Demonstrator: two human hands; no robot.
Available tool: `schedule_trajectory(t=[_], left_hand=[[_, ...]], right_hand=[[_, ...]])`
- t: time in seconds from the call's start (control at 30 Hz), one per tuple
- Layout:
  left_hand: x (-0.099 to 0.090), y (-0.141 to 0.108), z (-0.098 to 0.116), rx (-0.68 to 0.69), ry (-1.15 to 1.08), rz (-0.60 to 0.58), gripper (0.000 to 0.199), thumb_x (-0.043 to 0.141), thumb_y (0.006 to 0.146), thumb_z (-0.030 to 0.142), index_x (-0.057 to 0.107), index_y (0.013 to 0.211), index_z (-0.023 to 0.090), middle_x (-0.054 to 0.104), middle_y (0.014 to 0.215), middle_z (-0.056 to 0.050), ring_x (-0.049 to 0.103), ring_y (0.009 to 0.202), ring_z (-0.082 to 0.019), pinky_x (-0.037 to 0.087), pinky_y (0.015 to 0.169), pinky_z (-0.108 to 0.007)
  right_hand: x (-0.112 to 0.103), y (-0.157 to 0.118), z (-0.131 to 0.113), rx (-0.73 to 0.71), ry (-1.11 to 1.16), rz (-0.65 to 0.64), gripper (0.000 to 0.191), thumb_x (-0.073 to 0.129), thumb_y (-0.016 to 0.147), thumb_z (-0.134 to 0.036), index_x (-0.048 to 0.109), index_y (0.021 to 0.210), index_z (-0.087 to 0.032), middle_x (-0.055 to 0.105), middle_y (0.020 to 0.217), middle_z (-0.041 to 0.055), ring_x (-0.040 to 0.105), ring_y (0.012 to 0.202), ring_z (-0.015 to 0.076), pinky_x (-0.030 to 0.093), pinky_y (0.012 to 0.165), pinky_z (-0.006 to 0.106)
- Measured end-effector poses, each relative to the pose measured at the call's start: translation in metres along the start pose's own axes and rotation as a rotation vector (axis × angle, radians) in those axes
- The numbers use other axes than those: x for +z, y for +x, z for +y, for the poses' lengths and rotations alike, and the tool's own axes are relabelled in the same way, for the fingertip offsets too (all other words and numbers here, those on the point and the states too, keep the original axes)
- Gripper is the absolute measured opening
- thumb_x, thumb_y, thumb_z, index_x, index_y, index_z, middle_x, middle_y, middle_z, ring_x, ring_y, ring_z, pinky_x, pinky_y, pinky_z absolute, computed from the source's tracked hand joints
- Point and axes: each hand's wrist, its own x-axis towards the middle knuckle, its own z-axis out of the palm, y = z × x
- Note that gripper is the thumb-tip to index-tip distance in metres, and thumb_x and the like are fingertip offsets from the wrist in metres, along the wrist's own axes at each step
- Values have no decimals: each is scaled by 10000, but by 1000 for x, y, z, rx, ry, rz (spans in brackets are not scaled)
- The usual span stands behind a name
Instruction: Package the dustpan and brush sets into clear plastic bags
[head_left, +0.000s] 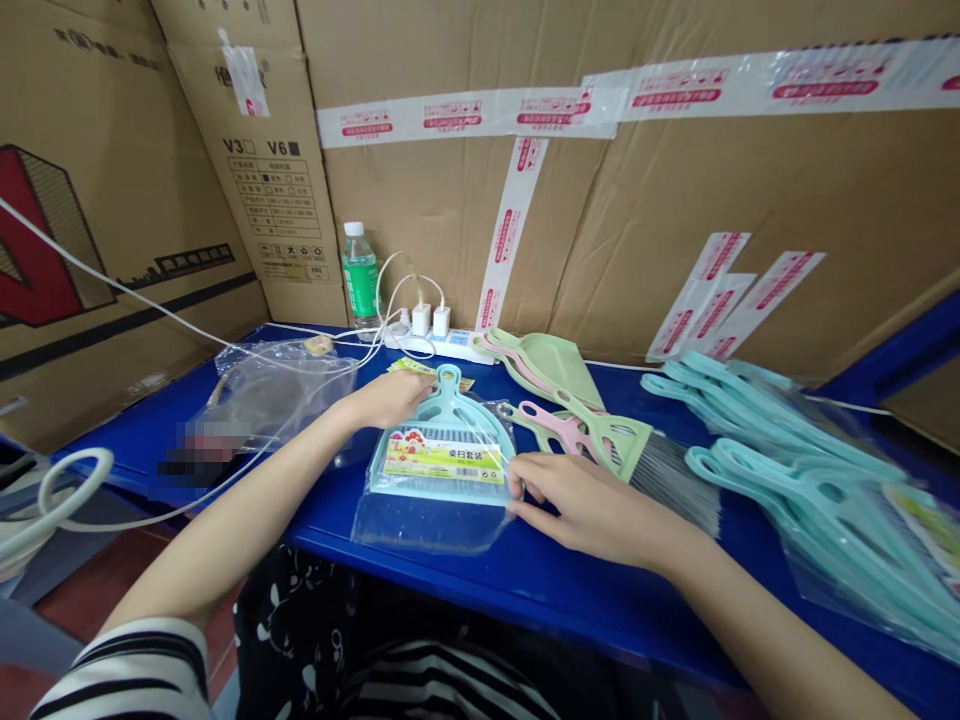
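Note:
A light blue dustpan and brush set (439, 484) lies in a clear plastic bag (427, 525) on the blue table, its handle pointing away from me. A yellow-green printed card (480, 462) covers the middle of the set. My left hand (394, 397) is closed at the left side of the handle, with the fingertips partly hidden. At the pan's right front corner, the curled fingers and thumb of my right hand (566, 497) pinch the edge of the bagged set. The bag's loose end spreads toward me.
Right of the set lie pink and green brushes (615, 445) and a green dustpan (559, 365). Several light blue sets (825, 500) are piled at far right. Behind stand a power strip (450, 343) with cables, a water bottle (361, 280) and cardboard walls (450, 200). Plastic bags (285, 385) lie left.

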Motion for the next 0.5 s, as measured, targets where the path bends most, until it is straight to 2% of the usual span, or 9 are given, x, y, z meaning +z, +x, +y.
schedule_trajectory(t=[0.17,0.23,0.33,0.37,0.5], left_hand=[[5,3,0,67,-49,115,346,338,931,165,521,1210,76,624,1113,-163,574,1063,-231,447,914,-370],[1,-1,2,94,-46,178,316,389,922,198,562,1163,92,611,1086,-149,553,1059,-240,438,923,-392],[-10,-9,9,165,-134,228,196,485,895,253,633,965,145,606,979,-92,550,970,-213,444,882,-361],[-13,-12,13,218,-196,197,173,503,893,268,634,917,157,610,939,-70,556,921,-192,446,860,-338],[-13,-18,31,471,-402,-90,143,604,856,304,613,813,168,596,760,-7,542,718,-131,437,675,-238]], right_hand=[[-4,1,0,98,-46,-10,234,446,941,-272,476,715,-220,627,786,29,575,700,183,389,630,294],[-5,1,0,118,-87,12,261,424,950,-256,476,698,-218,632,794,36,581,716,191,386,636,301],[-5,2,0,86,-103,56,234,423,945,-207,498,724,-216,639,814,35,586,751,197,388,646,301],[-5,2,1,71,-93,61,213,434,936,-185,505,737,-217,641,821,31,588,756,195,392,649,298],[-4,2,3,67,-50,55,181,483,908,-155,508,741,-221,644,821,20,591,736,188,403,644,292]])
